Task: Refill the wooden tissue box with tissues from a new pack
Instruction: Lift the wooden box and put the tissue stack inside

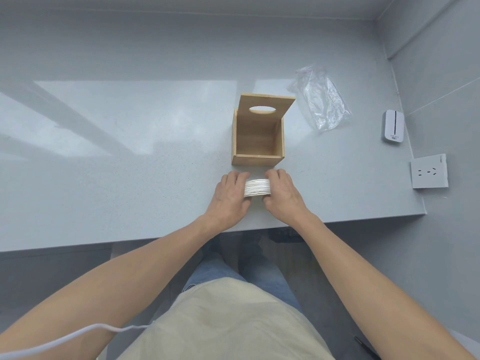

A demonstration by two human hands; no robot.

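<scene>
the left hand (pixel 231 194) and the right hand (pixel 281 194) grip a white stack of tissues (pixel 257 187) between them, fingers curled over its ends, on the grey counter (pixel 130 152). the wooden tissue box (pixel 257 137) stands just beyond with its lid (pixel 266 106) open, and an empty clear plastic wrapper (pixel 322 100) lies to its right

One wide-angle camera on the person's head looks steeply down and forward at the counter (pixel 130 152), quite near, filling the upper frame.

No text, brand or number can be read. The small white rectangular device (pixel 393 126) with a dark stripe, on the grey countertop (pixel 130 152), bears a label too small to make out.
</scene>
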